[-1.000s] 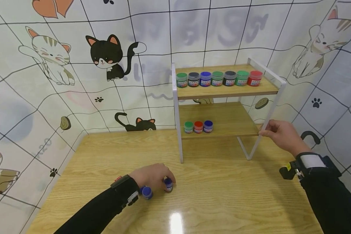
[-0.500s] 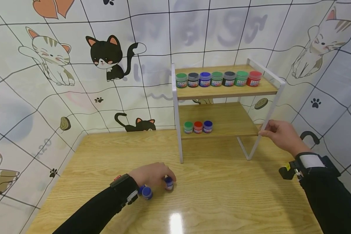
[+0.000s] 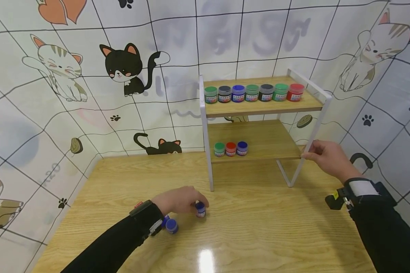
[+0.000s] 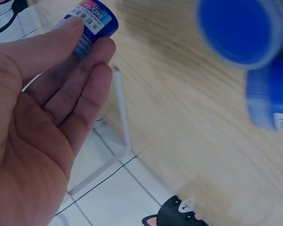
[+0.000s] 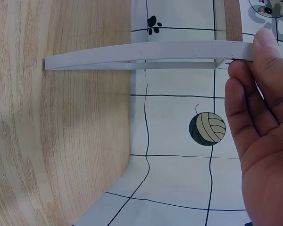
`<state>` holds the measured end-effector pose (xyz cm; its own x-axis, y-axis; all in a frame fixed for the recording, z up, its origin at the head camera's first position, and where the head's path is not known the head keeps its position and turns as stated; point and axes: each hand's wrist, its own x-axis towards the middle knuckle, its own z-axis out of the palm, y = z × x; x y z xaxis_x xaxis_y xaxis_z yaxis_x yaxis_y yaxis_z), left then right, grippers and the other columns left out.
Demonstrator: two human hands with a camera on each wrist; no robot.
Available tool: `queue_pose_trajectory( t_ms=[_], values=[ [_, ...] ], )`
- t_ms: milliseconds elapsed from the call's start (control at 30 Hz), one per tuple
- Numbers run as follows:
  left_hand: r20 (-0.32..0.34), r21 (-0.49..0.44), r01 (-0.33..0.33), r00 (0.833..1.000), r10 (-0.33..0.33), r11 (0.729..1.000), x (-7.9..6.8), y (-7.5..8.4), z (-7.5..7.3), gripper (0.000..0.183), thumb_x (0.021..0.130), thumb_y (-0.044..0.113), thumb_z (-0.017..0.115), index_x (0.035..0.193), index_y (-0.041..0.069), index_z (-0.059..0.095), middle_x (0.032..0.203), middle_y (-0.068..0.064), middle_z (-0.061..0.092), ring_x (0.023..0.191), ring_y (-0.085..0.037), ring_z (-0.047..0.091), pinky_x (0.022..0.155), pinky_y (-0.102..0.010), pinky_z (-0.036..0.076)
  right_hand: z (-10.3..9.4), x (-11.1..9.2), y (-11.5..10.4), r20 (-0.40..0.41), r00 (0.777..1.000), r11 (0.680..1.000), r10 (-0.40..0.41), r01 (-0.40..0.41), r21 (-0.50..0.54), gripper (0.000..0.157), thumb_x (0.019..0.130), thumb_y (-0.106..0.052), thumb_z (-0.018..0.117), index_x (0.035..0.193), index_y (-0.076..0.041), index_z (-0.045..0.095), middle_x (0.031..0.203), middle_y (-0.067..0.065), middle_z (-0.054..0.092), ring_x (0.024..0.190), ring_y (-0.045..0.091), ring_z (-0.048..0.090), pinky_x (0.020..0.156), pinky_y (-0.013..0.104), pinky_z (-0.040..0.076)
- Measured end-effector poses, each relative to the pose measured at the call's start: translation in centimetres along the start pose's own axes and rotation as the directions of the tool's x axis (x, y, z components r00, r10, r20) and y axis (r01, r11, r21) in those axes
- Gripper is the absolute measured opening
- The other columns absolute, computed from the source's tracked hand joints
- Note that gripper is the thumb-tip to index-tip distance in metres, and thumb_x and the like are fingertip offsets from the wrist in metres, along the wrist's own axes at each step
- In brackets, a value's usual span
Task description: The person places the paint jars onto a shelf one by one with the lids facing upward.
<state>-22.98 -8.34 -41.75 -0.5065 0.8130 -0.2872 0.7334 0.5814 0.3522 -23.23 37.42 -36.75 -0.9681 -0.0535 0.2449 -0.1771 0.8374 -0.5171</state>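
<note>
My left hand (image 3: 181, 200) pinches a small blue paint jar (image 3: 200, 210) between thumb and fingers, low over the table in front of the shelf. In the left wrist view the same paint jar (image 4: 95, 21) shows a printed label near the thumb tip. Two more blue-lidded jars (image 3: 172, 226) are by the left wrist, one partly hidden behind it. At the far side, my right hand (image 3: 326, 157) grips the white right leg of the two-tier shelf (image 3: 259, 161), thumb and fingers around the metal bar (image 5: 146, 51).
Several green, black, blue and red jars (image 3: 251, 93) line the upper board. On the lower board stand a green, a red and a blue jar (image 3: 242, 148) at the left. A cat-patterned backdrop (image 3: 177, 87) rises behind the wooden table (image 3: 259, 235).
My left hand has shifted slightly right and toward the shelf, carrying the blue paint jar. The right hand keeps its grip on the shelf leg.
</note>
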Motion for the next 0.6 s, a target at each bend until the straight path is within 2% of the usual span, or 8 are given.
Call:
queue_pose_trajectory(
  t_ms=[167,400,600],
  values=[
    [-0.027,0.013,-0.023,0.999,0.023,1.000,0.3,0.7,-0.9,0.034,0.089,0.018,0.068,0.123,0.018,0.064,0.116,0.007,0.066,0.089,-0.004,0.057,0.085,-0.027,0.050,0.0,0.0,0.1,0.001,1.000,1.000,-0.004,0.004,-0.008,0.023,0.092,-0.025,0.065,0.092,-0.003,0.063,0.079,0.011,0.060,0.079,0.029,0.049,0.062,0.037,0.041],
    [-0.033,0.027,0.006,0.999,-0.005,1.000,0.5,1.4,-1.7,0.034,0.090,0.019,0.066,0.123,0.023,0.063,0.116,0.008,0.066,0.103,-0.005,0.058,0.094,-0.031,0.048,0.1,0.0,0.0,0.009,1.000,1.000,0.005,-0.005,0.006,0.024,0.091,-0.026,0.065,0.094,-0.002,0.063,0.079,0.009,0.059,0.080,0.029,0.050,0.063,0.037,0.042],
    [-0.042,0.047,-0.004,0.999,0.006,0.999,0.6,1.6,-2.2,0.034,0.091,0.019,0.065,0.125,0.023,0.061,0.116,0.008,0.065,0.102,-0.003,0.057,0.094,-0.030,0.048,0.0,-0.1,-0.1,0.001,1.000,1.000,-0.013,0.013,-0.001,0.022,0.092,-0.024,0.065,0.094,-0.002,0.063,0.079,0.009,0.059,0.079,0.029,0.050,0.063,0.037,0.042]
  ],
)
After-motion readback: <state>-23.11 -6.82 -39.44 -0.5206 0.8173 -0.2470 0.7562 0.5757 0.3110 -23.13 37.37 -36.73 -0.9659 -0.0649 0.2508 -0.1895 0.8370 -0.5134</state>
